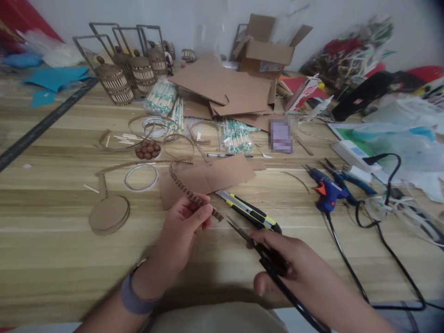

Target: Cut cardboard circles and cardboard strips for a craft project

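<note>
My left hand [183, 226] pinches a narrow corrugated cardboard strip [182, 187] between thumb and fingers, close to its near end. From there the strip curves up and back over the table. My right hand [298, 263] is closed on dark scissors [239, 230], blade tips just right of the strip's end and apart from it. A yellow and black utility knife [251, 213] lies beyond the scissors. Behind the strip rests a flat cardboard piece [225, 175]. Left of my left hand is a stack of round cardboard discs [108, 213].
A blue glue gun [326, 189] and pliers [357, 182] lie at right, with black cables trailing. A tape ring [141, 177], brown beads [147, 150] and bagged sticks [236, 136] sit mid-table. Several small lanterns [113, 83] and an open carton [265, 53] stand behind.
</note>
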A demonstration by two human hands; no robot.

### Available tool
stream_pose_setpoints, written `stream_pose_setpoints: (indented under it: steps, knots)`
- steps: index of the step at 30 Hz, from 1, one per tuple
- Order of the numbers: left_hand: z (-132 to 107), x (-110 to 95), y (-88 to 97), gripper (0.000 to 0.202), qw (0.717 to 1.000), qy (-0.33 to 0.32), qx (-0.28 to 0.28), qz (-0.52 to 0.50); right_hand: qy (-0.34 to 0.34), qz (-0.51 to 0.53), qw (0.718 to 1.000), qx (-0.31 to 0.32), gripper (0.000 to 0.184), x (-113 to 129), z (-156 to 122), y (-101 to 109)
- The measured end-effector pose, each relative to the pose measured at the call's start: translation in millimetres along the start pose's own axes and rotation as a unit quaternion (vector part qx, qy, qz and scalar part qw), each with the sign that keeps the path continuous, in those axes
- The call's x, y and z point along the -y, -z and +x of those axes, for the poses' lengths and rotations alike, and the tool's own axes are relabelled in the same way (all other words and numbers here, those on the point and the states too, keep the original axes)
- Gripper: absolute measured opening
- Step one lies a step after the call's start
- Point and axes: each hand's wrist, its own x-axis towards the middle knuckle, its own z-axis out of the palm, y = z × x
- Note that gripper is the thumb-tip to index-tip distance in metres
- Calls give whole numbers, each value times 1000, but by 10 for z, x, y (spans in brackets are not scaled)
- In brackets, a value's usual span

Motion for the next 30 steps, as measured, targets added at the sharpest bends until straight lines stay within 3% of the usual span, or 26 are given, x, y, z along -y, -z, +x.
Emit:
stream_pose_setpoints:
  steps: [2, 5, 22, 30]
  knots:
    - [4, 2, 2, 36, 1000, 6, -6, 15, -22, 57, 995, 79, 28, -32, -27, 38]
    - [2, 4, -3, 35, 999, 22, -13, 41, -30, 104, 986, 126, 26, -92, -26, 67]
    - [-16, 6, -8, 30, 996, 40, 9, 77, -8, 197, 968, 158, 55, -80, 166, 37]
    - [-16, 21, 6, 33, 997, 40, 17, 70, -13, 183, 970, 160, 47, -52, 187, 26]
